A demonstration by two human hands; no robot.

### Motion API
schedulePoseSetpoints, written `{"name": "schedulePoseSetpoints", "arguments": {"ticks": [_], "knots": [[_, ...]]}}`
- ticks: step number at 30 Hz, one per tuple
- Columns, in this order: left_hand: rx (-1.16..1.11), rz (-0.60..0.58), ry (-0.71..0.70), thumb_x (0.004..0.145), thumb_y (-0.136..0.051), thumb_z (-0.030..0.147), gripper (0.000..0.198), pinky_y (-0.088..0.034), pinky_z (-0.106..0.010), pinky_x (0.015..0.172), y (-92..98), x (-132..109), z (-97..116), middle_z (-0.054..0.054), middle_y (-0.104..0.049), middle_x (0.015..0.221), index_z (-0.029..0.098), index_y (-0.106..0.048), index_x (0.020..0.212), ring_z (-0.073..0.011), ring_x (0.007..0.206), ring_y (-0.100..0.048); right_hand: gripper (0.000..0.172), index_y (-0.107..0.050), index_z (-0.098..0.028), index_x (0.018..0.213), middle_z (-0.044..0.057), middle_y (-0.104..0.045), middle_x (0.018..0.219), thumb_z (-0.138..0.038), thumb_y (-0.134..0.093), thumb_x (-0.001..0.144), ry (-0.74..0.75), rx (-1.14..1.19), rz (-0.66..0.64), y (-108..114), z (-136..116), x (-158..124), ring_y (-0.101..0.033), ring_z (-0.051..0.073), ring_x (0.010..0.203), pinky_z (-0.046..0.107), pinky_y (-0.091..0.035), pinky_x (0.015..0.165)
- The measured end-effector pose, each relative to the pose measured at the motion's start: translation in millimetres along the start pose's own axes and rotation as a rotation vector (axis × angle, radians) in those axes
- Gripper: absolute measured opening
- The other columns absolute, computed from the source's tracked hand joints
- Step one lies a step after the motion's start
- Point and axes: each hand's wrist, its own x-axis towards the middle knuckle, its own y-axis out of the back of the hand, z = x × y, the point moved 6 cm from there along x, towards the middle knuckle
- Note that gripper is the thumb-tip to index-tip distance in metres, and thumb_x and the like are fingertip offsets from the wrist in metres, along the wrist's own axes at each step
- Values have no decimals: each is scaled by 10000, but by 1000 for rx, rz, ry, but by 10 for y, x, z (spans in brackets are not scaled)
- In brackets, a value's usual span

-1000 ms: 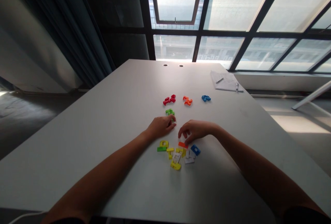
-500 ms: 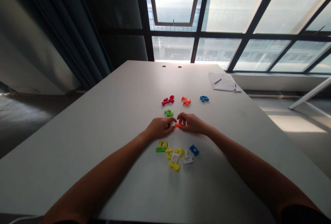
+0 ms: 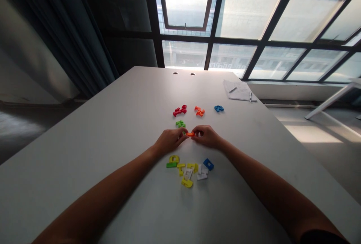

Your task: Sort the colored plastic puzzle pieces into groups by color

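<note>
An orange piece [image 3: 190,134] is held between my two hands above the middle of the white table. My left hand [image 3: 170,138] pinches its left end, and my right hand [image 3: 207,136] pinches its right end. Just beyond my left fingers lie green pieces [image 3: 180,123]. Farther back are a red group [image 3: 179,111], an orange group [image 3: 199,111] and a blue group [image 3: 219,108]. Nearer me is a loose mix: yellow pieces [image 3: 187,182], a green bar [image 3: 171,165], white pieces [image 3: 202,176] and a blue piece [image 3: 208,164].
On the white table [image 3: 126,116], papers [image 3: 239,90] with two pens lie at the back right. Two round holes sit near the far edge. Beyond are windows and a dark curtain [image 3: 67,29]; a white slanted leg [image 3: 328,103] stands at the right.
My left fingers have closed on the orange piece, which both hands now hold. It appears slightly raised. The whole view has shifted a little, moving the scene left.
</note>
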Motion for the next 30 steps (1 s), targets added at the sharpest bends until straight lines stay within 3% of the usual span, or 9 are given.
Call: {"name": "schedulePoseSetpoints", "arguments": {"ticks": [12, 17, 21, 27, 30], "knots": [[29, 27, 30, 1021, -504, 507, 319, -417, -258, 631, -31, 5, -59, 4, -743, 822, 235, -650, 1106, -189, 692, -694, 254, -758, -143, 934, 7, -649, 742, -369, -738, 819, -82, 134, -44, 18, 62, -9, -510, 125, 655, 247, -416, 614], [26, 3, 41, 1026, -508, 474, 280, -422, -262, 637, -37, 13, -50, 9, -747, 835, 239, -632, 1114, -191, 703, -698, 291, -749, -163, 1028, 11, -679, 755, -365, -744, 819, -92, 199, 9, 17, 138, -15, -532, 124, 634, 245, -445, 610], [37, 1, 57, 1018, -511, 494, 295, -422, -267, 622, -26, 19, -45, 11, -741, 833, 243, -628, 1116, -188, 689, -693, 204, -734, -175, 970, 24, -710, 790, -316, -734, 823, -59, 187, 62, 30, 110, -34, -594, 135, 662, 251, -493, 644], [34, -3, 69, 1009, -498, 489, 287, -404, -262, 594, -32, 27, -42, 10, -726, 790, 235, -632, 1020, -170, 649, -668, 160, -691, -202, 1003, 40, -742, 925, -314, -681, 889, -31, -134, 309, 377, 200, -93, -636, 146, 705, 269, -509, 710], [52, -33, 35, 995, -515, 436, 239, -402, -260, 594, -63, 37, -13, 16, -720, 764, 253, -664, 1027, -164, 636, -660, 114, -693, -205, 987, 49, -739, 951, -284, -629, 936, -74, -388, 313, 500, 376, -90, -631, 150, 714, 270, -479, 722]]}}
